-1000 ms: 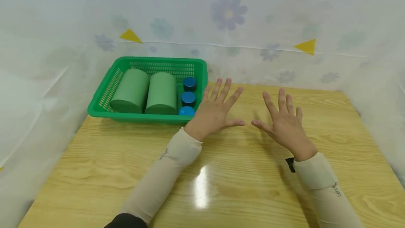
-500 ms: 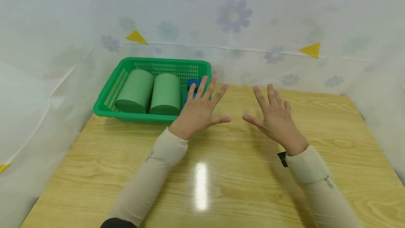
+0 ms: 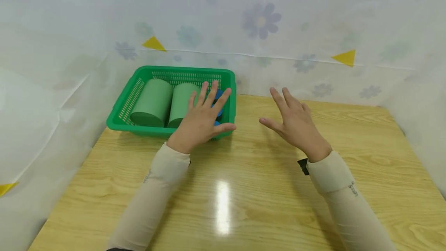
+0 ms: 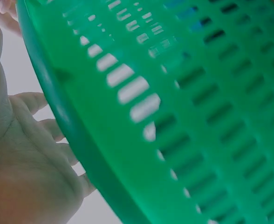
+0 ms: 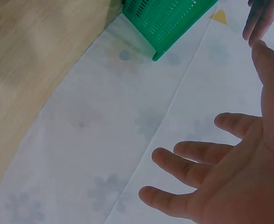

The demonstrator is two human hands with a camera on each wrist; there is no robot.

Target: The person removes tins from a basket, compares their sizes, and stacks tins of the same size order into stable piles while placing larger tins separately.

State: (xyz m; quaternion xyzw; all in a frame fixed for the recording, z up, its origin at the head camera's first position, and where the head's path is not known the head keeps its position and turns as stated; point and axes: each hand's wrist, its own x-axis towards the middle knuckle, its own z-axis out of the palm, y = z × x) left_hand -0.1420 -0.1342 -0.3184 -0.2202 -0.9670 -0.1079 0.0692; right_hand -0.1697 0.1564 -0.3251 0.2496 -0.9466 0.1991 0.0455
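In the head view, a green plastic basket (image 3: 113, 121) stands at the back left of the wooden table. Inside lie two light green cylinders, the left cylinder (image 3: 151, 102) fully visible and the right cylinder (image 3: 181, 98) partly hidden. Blue round-topped pieces (image 3: 218, 95) show between my left fingers. Palm down, my left hand (image 3: 200, 125) hovers over the basket's front right part, fingers spread, holding nothing. The left wrist view has this hand (image 4: 30, 154) beside the basket's slotted wall (image 4: 104, 154). My right hand (image 3: 297, 127) hangs above the table, right of the basket, fingers extended and nothing held.
A wood-grain table (image 3: 265, 208) spans the front. White flower-printed sheeting (image 3: 261, 53) encloses its back and sides. Yellow triangles, one left (image 3: 154, 44) and one right (image 3: 344, 58), mark the back sheet.
Both hands have shifted left. My left hand went from beside the basket's right edge to over its contents, covering part of the blue pieces and the right cylinder. The view has shifted slightly.
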